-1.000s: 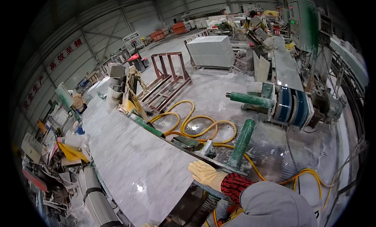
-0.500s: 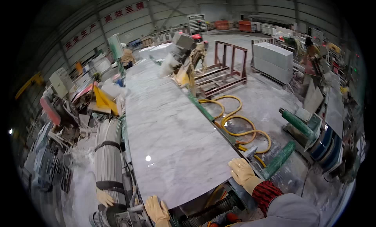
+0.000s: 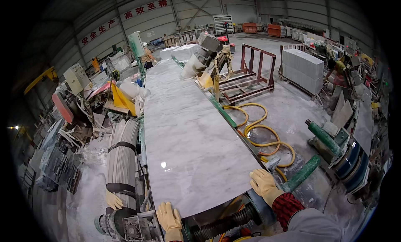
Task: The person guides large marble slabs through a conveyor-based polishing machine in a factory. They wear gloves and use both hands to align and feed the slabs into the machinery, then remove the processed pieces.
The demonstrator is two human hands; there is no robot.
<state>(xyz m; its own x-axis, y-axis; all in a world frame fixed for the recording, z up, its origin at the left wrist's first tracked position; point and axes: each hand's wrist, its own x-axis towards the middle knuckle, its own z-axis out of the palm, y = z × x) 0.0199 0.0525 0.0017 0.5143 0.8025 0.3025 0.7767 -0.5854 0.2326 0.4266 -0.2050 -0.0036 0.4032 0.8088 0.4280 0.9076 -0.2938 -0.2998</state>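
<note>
A long white slab (image 3: 196,137) with grey veins, like marble, lies flat on a roller conveyor and stretches away from me. My left hand (image 3: 169,220), in a cream glove, is at its near left corner, fingers stretched out toward the slab's edge. At the near right corner my right hand (image 3: 264,184), gloved the same way, lies with its fingers spread over the edge. Neither hand's underside shows. Below the slab's near edge is a dark ribbed roller (image 3: 223,223). Another cream glove (image 3: 113,200) is by the strapped bundle on the left; it looks loose.
A bundle of grey strips (image 3: 122,158) with dark straps stands left of the conveyor. A yellow hose (image 3: 267,129) coils on the floor at right, near green rollers (image 3: 304,173). Beyond are a red-brown metal rack (image 3: 252,75), stacked white slabs (image 3: 303,71) and a bending person (image 3: 337,71).
The whole view has shifted slightly right and down. My hands keep about the same places at the slab's near corners. The person at far right bends lower.
</note>
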